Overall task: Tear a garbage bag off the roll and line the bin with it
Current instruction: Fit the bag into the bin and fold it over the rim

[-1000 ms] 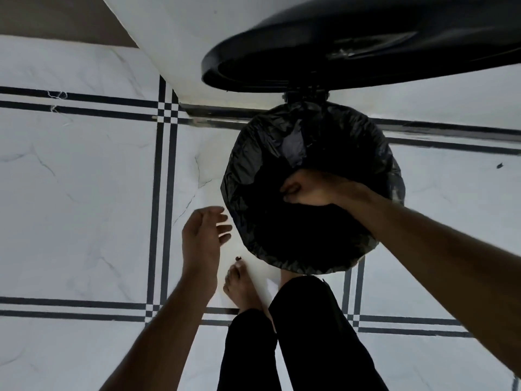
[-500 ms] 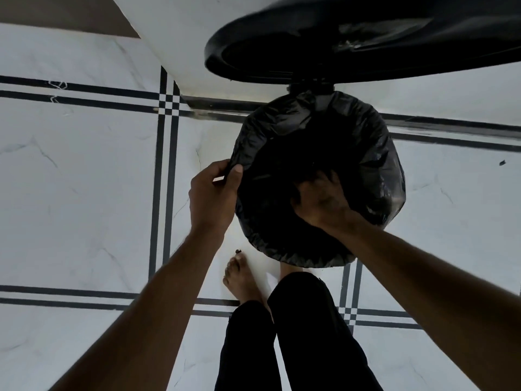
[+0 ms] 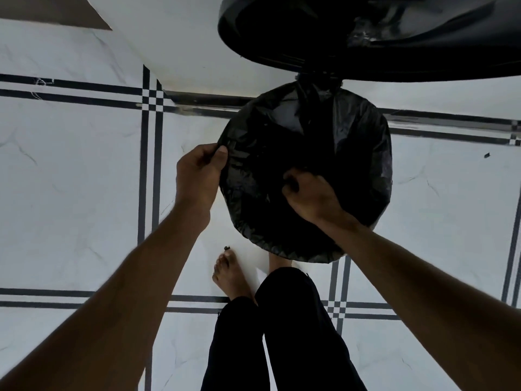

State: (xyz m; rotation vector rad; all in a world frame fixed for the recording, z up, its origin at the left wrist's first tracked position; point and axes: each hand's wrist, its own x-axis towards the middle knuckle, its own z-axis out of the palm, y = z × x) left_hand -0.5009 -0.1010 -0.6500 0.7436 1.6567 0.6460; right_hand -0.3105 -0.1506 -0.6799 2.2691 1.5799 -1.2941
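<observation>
A round bin stands on the floor in front of my feet, its mouth and rim wrapped in a crinkled black garbage bag (image 3: 346, 142). The bin's black lid (image 3: 366, 38) stands raised behind it, at the top of the view. My left hand (image 3: 198, 176) pinches the bag's edge at the left side of the rim, thumb on top. My right hand (image 3: 313, 196) is closed on the bag plastic inside the bin's mouth, near the front. The bin's own body is hidden under the bag. No roll is in view.
White marble floor tiles (image 3: 70, 193) with dark double stripes lie all around. A white wall base (image 3: 183, 52) runs behind the bin. My bare left foot (image 3: 229, 275) and black trouser legs (image 3: 282, 334) stand just before the bin. A small dark speck (image 3: 227, 247) lies by my toes.
My left hand came up from beside the bin and took hold of the bag's left edge. My right hand shifted from the middle of the opening toward the front, gripping plastic.
</observation>
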